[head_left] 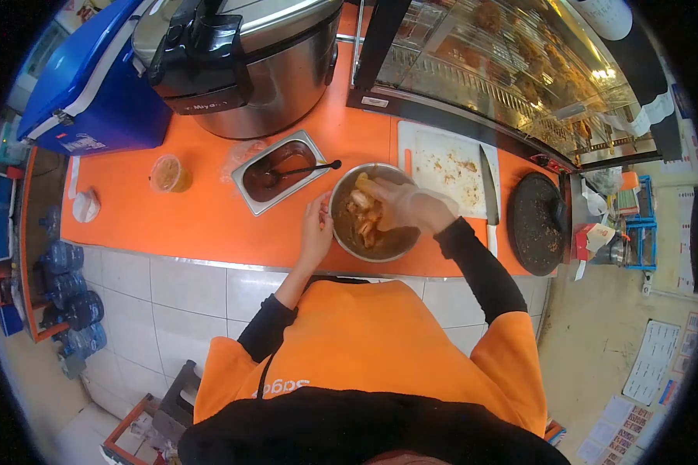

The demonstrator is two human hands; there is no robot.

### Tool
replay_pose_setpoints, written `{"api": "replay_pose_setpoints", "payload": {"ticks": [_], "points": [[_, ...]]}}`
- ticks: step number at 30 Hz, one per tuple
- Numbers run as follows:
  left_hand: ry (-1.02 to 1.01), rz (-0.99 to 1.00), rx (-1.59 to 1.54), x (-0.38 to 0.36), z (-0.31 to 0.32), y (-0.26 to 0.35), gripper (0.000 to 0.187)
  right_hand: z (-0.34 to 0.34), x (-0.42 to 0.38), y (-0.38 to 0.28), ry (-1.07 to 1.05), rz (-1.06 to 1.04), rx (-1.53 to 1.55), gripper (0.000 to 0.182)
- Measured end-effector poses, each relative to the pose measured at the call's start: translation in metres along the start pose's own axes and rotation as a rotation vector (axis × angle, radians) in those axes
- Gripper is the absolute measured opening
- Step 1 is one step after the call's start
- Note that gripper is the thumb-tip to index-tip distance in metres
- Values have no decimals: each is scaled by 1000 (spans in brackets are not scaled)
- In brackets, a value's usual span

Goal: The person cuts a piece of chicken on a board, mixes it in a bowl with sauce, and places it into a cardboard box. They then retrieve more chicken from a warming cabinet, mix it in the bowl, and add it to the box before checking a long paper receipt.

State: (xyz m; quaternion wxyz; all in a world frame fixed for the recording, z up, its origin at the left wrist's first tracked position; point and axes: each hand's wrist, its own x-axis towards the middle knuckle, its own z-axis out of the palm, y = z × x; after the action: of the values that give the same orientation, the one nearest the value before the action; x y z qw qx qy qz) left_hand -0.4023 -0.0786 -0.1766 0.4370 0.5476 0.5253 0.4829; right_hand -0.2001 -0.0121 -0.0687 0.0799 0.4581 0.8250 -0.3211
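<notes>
A round metal bowl point(347, 246) sits on the orange counter point(194, 221) and holds pieces of fried food point(362, 217) coated in brown sauce. My left hand point(316, 229) is bare and grips the bowl's left rim. My right hand point(407, 205), in a clear plastic glove, is inside the bowl, its fingers closed on a piece of the food near the far rim.
A steel tray of dark sauce point(279, 172) with a black spoon lies left of the bowl. A white cutting board point(442, 164) and a knife point(488, 194) lie to the right, then a black stone mortar point(537, 223). Behind stand a rice cooker point(244, 62), a blue cooler point(93, 85) and a glass food display point(512, 62).
</notes>
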Motion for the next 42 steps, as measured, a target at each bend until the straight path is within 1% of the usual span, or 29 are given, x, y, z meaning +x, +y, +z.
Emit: {"api": "replay_pose_setpoints", "payload": {"ticks": [1, 4, 5, 8, 9, 10, 11, 13, 15, 18, 19, 20, 22, 23, 26, 27, 30, 31, 32, 33, 35, 36, 38, 41, 42], "points": [[-2, 5, 14, 0, 0, 0, 49, 3, -7, -3, 30, -33, 33, 67], [-6, 18, 48, 1, 0, 3, 49, 65, 4, -1, 282, -173, -400, 56], [-4, 17, 52, 1, -1, 4, 48, 76, 20, 9, 126, -33, -339, 46], [1, 12, 53, 1, -1, 6, 48, 70, 17, 28, 322, -182, 302, 41], [-1, 8, 50, 1, 0, 6, 48, 31, 1, 3, 96, 18, 398, 49], [-4, 9, 37, 1, 0, 5, 48, 20, -4, 3, 8, 113, 372, 57], [-7, 8, 23, 2, -1, 3, 48, 17, -5, 5, 16, 114, 309, 56], [-13, 7, 16, 2, 0, 1, 48, 21, -8, 4, 87, 96, 95, 54], [-18, 6, 29, 1, 0, 0, 47, 38, -17, -7, 214, 55, -208, 55], [-29, 7, 19, 1, 1, 1, 47, 80, 4, -7, 290, 138, -81, 51], [-19, 24, 24, 1, 2, 1, 47, 84, 12, 1, 397, 54, -2, 44], [-10, 39, 31, 2, 2, 1, 47, 86, 11, 12, 343, 84, 99, 46], [-10, 42, 26, 3, -1, 0, 47, 47, -7, -6, 235, 148, 304, 51], [-16, 30, 11, 3, -2, -1, 48, 17, -18, -19, 89, 184, 580, 54], [-20, 1, -19, 3, 0, -1, 47, -5, -25, -45, 88, 318, 301, 55], [-20, -4, -25, 3, 1, 0, 47, 25, -16, -35, 358, 106, 112, 56], [-16, 13, -25, 3, 1, 0, 48, 86, 14, -11, 466, 29, -186, 57], [-8, 14, -29, 4, 1, 0, 48, 103, 30, 10, 507, 21, -129, 57], [-3, 14, -29, 5, 1, -1, 48, 94, 30, 13, 413, 98, 92, 57], [-3, 9, -30, 3, 1, -3, 48, 76, 19, 10, 314, 180, 315, 56], [-5, -47, -46, 4, 0, 0, 48, 27, -9, -13, 195, 173, 439, 58], [-7, -74, -54, 4, -1, 1, 48, 17, -18, -17, 185, 176, 432, 56], [0, -32, -40, 5, 1, 1, 47, 9, -31, -18, 163, 183, 418, 54], [3, -7, -11, 7, 0, 2, 47, 44, -29, 15, 271, -75, -55, 51], [0, -4, 0, 7, 0, 3, 47, 56, -22, 12, 255, 63, -69, 51]]}}
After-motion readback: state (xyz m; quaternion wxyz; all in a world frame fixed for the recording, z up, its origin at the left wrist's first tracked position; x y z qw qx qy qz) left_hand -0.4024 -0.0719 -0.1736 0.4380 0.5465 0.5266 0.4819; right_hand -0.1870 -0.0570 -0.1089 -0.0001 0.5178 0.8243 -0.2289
